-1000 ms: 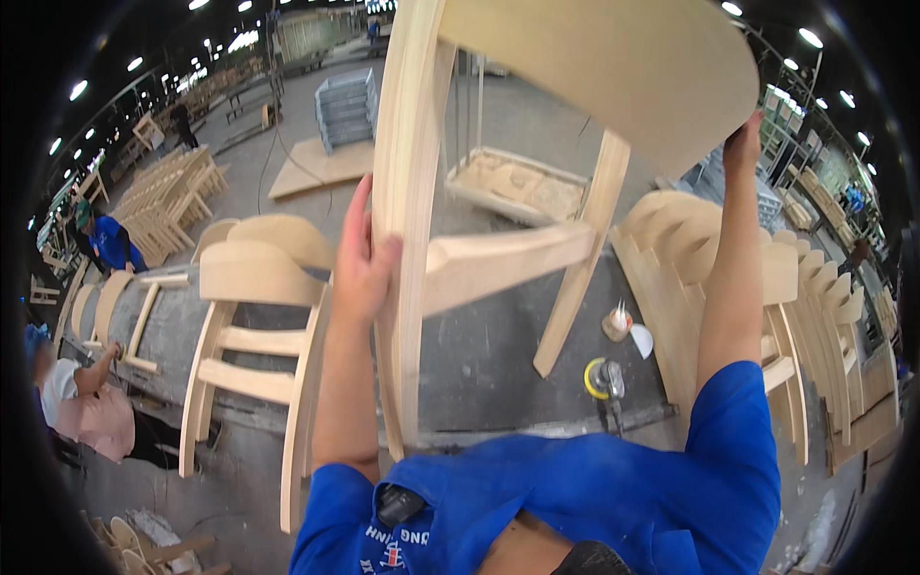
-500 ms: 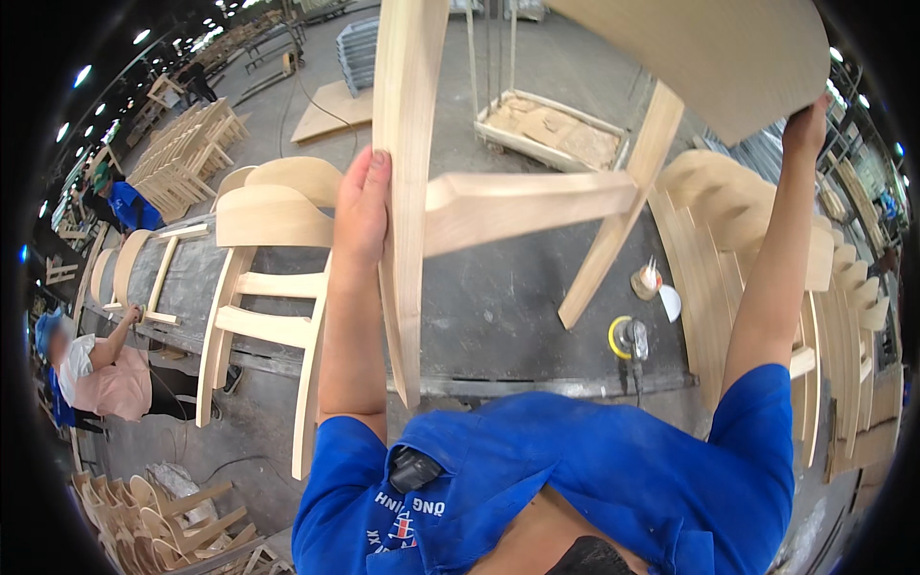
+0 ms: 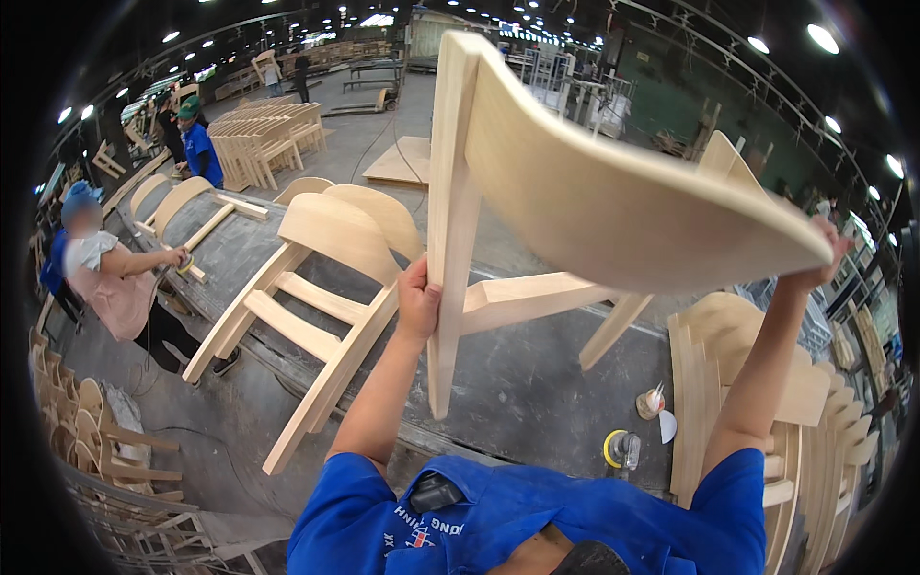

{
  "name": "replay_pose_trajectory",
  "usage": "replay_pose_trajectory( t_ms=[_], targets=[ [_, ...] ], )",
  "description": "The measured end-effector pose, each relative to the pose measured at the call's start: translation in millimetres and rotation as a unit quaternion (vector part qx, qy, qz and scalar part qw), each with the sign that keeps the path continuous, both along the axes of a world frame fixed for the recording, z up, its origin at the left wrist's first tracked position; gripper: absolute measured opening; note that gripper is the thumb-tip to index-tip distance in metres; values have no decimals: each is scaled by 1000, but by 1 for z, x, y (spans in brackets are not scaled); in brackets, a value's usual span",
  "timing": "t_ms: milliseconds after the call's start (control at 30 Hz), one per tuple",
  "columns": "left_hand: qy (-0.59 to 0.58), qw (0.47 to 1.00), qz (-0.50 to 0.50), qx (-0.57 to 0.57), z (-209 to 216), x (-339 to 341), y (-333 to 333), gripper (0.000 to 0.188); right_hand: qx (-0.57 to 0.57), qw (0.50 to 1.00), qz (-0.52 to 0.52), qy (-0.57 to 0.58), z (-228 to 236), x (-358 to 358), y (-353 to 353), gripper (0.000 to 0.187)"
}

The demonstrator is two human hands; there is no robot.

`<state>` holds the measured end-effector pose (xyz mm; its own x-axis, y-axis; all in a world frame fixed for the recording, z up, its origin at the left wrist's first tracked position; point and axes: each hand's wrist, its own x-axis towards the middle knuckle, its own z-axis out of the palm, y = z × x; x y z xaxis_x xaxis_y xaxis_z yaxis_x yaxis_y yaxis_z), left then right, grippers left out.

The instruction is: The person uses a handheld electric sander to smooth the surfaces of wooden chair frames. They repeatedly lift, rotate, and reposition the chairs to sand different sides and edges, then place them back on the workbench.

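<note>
A pale wooden chair frame (image 3: 613, 206), with a wide curved backrest, is held up in front of me over the dark worktable (image 3: 537, 393). My left hand (image 3: 419, 302) is closed around its left upright, below the backrest. At the far right end of the backrest, my right hand (image 3: 819, 254) grips the edge, its fingers partly hidden and blurred. A crossbar (image 3: 532, 295) joins the left upright to the other leg (image 3: 613, 331), which slants down over the table. Left of my left arm, another chair frame (image 3: 331, 240) leans on the table edge.
A sander (image 3: 621, 448) with a yellow pad and a small container (image 3: 651, 402) rest near the table's right end. Stacked chair frames (image 3: 757, 374) crowd my right side. A co-worker (image 3: 110, 264) in pink sands at the left. More frames (image 3: 96, 422) lie lower left.
The held chair frame has turned, so its backrest now slants down to the right and faces me more. My right hand appears lower. My view has tilted up and shifted.
</note>
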<state>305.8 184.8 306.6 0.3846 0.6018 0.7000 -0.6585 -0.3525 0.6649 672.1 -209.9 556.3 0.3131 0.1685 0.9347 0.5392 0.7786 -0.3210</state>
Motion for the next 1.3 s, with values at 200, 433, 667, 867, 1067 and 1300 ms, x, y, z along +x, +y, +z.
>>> replay_pose_trajectory(
  t_ms=[200, 433, 667, 867, 1067, 1300],
  targets=[
    [36, 999, -11, 28, -33, 26, 33, 73, 12, 978, -208, -28, -67, -19, 17, 73],
    [50, 995, 2, 84, -29, 38, 29, 80, 18, 979, -194, 66, -79, -39, -9, 73],
    [46, 948, 302, 91, 12, 6, -23, 88, 4, 964, -259, 58, -79, -63, -5, 71],
    [27, 934, 276, 226, 77, -40, -121, 101, 29, 948, -318, 13, -84, -71, -12, 70],
    [25, 997, 52, 60, 103, -44, -207, 122, 25, 924, -381, -8, -98, -83, -34, 68],
    [7, 994, 106, -11, 94, -50, -267, 124, 59, 926, -372, -31, -123, -121, -70, 57]
  ],
)
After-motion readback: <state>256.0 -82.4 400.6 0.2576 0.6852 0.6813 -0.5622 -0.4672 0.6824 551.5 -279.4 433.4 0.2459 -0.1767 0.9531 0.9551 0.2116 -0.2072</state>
